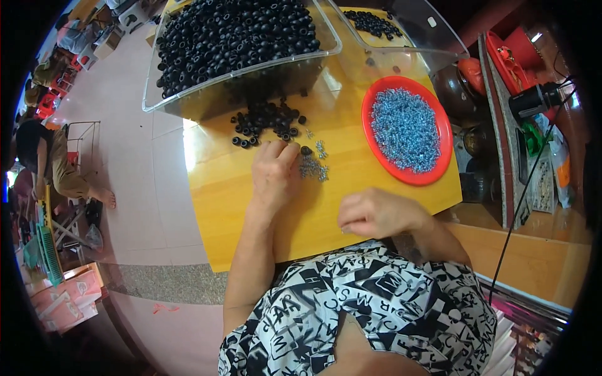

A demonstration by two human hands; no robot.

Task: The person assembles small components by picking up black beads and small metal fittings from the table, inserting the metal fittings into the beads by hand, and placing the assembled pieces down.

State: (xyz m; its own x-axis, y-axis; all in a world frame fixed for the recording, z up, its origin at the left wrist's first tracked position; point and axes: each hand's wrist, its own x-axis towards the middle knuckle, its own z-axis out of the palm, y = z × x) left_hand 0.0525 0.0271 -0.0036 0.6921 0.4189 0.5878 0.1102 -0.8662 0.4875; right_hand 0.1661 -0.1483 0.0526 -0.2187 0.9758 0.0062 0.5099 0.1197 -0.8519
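My left hand (pixel 276 169) rests on the yellow table (pixel 251 232), its fingers curled down at the near edge of a small pile of black round hollow caps (pixel 266 119). Whatever those fingers hold is hidden under them. Close by their right side lie a single black cap (pixel 306 150) and a small heap of silver screw-like metal pieces (pixel 312 168). My right hand (pixel 376 213) is above the near part of the table, slightly blurred, with its fingers bent together; I cannot make out anything in them. A red oval tray (pixel 370 135) beyond it holds many of the small shiny metal pieces.
A clear plastic bin (pixel 244 74) heaped with black caps stands at the back left. Another clear bin (pixel 433 53) with fewer caps is at the back right. Shelves with jars (pixel 454 94) border the table's right side. Another person (pixel 56 156) sits far left.
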